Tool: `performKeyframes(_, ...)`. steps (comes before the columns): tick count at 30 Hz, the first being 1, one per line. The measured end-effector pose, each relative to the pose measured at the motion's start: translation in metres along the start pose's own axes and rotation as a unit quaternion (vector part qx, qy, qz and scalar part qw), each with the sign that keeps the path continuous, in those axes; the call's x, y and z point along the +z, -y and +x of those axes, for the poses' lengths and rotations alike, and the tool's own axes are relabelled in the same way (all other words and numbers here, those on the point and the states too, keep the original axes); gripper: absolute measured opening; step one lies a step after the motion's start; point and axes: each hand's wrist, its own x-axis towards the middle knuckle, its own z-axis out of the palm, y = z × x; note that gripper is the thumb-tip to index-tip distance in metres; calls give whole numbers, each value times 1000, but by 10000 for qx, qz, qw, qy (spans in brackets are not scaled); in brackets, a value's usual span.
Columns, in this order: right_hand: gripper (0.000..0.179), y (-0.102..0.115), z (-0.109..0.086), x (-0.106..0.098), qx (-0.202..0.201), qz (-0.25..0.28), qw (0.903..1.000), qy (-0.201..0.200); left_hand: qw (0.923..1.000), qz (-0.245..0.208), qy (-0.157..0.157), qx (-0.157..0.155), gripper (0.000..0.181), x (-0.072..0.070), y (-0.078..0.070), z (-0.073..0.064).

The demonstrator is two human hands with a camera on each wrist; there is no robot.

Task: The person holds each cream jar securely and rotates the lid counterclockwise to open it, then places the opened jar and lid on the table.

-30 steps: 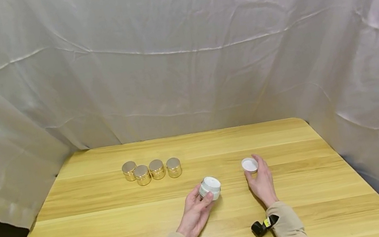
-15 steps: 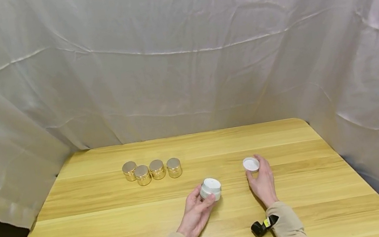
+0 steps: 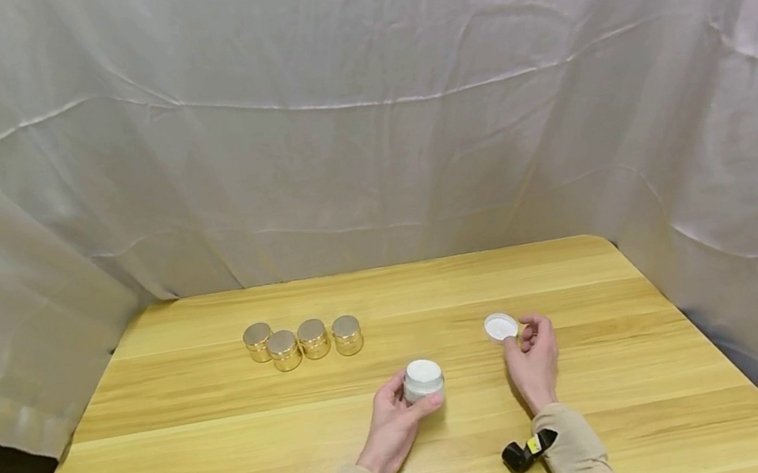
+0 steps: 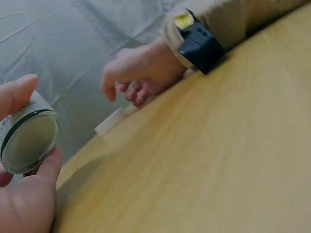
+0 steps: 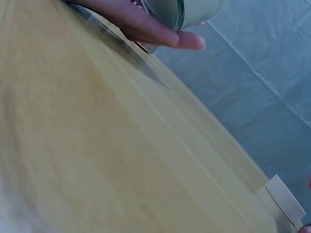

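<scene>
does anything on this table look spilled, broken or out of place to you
Nothing stands out. The four gold jars stand upright, the left hand holds the white jar, and no spill shows. The white lid lies hollow side up near the right hand, which seems ordinary.

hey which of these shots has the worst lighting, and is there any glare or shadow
Right wrist view: dimmest, with a bluish cast on the curtain and a pale hazy patch at lower left; left wrist view: soft shadow on the wooden table near the white jar; head view: brightest, with shiny highlights on the gold jars.
</scene>
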Motion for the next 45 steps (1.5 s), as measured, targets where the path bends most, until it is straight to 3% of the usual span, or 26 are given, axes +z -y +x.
performKeyframes(4,30,1,1,-1,351,7,9994,-6,9965,802,-171,180,73,3,2,1)
performKeyframes(11,25,0,0,-3,635,15,9980,-37,9837,1632,-484,577,70,16,5,8)
performKeyframes(18,21,0,0,-2,663,118,9974,-242,9424,3042,-847,1101,65,34,9,34)
performKeyframes(20,21,1,0,-1,635,151,9975,-269,9314,3335,-921,1131,65,38,10,43)
performKeyframes(25,20,2,0,0,615,171,9977,-234,8939,4143,-1215,1208,64,44,14,66)
performKeyframes(33,20,0,0,0,681,128,9975,-163,8540,4871,-1407,1168,63,52,19,88)
performKeyframes(45,20,1,0,0,612,103,9979,-195,8399,5098,-1402,1226,62,55,21,99)
